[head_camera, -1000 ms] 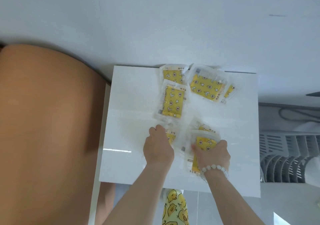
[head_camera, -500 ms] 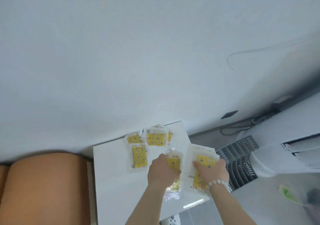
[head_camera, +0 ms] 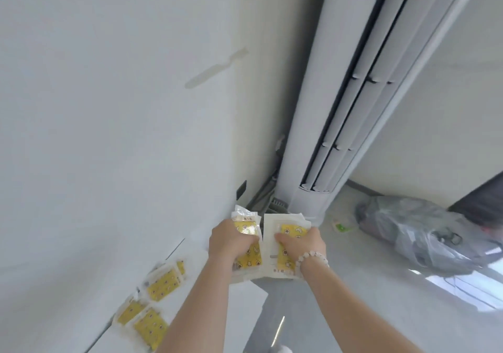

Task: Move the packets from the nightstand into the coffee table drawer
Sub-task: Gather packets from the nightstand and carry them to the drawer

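Hands side by side: left hand (head_camera: pixel 231 241) clamps yellow duck-print plastic packets (head_camera: pixel 249 257), right hand (head_camera: pixel 302 246) clamps a second bundle (head_camera: pixel 289 229). Loose packets (head_camera: pixel 163 282) lie along glossy white nightstand (head_camera: pixel 242 298)'s wall edge.

AC tower (head_camera: pixel 340 107) blocks fwd, wall (head_camera: pixel 109 80) on L; floor (head_camera: pixel 353 298) open to R, bag (head_camera: pixel 408 230) beyond.

Two hands are gripping two bunches of yellow packets at twelve o'clock: left hand (head_camera: pixel 231 241) the left bunch (head_camera: pixel 249 257), right hand (head_camera: pixel 302 245) the right bunch (head_camera: pixel 291 231), counts hidden. At eight o'clock, at least three loose packets (head_camera: pixel 164 282) are lying on one worktop (head_camera: pixel 239 298).
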A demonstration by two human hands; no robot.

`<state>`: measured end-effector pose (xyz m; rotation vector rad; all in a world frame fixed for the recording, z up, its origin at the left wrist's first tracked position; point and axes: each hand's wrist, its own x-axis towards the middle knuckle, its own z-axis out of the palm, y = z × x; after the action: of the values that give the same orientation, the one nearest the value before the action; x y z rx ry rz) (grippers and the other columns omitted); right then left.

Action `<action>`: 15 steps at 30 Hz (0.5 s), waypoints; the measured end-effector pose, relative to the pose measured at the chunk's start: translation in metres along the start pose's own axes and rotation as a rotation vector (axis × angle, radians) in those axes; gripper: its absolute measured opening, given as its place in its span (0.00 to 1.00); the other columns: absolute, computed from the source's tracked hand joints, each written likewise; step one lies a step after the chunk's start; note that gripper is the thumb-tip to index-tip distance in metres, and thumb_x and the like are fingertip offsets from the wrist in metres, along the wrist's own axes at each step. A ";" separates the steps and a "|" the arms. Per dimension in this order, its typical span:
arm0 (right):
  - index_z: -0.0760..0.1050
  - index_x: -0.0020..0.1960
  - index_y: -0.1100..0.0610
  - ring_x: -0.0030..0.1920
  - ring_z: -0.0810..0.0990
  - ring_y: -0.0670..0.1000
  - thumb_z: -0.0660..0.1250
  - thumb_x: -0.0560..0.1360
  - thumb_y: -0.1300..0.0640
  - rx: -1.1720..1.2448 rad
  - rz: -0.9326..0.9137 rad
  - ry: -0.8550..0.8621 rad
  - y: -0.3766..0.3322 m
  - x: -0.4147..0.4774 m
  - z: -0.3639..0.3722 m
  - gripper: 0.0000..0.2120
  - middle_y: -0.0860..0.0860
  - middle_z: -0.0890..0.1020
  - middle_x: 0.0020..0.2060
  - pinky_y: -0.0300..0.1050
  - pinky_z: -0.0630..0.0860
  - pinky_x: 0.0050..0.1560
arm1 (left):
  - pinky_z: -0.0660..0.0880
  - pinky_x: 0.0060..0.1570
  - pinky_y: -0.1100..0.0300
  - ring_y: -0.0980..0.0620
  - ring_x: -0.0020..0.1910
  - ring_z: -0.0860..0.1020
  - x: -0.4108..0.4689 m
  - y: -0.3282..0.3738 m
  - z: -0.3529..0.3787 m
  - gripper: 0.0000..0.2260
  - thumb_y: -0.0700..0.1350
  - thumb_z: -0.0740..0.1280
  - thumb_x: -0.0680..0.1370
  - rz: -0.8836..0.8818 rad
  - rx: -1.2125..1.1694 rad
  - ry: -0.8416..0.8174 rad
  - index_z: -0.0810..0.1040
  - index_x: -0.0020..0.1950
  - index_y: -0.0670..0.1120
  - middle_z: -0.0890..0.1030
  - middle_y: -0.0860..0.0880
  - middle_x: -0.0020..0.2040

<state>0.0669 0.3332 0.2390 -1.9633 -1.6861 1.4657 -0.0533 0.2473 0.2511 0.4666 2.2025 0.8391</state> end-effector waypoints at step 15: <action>0.66 0.63 0.58 0.45 0.75 0.53 0.73 0.68 0.53 0.410 0.177 0.424 0.098 -0.017 -0.227 0.28 0.51 0.73 0.47 0.44 0.74 0.46 | 0.71 0.32 0.67 0.58 0.34 0.76 -0.087 0.147 0.169 0.08 0.48 0.74 0.72 0.382 0.287 -0.436 0.78 0.43 0.46 0.79 0.53 0.37</action>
<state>0.3017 0.3863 0.2980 -2.0344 -0.9741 1.2066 0.1403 0.3775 0.3065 1.1259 1.8513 0.5398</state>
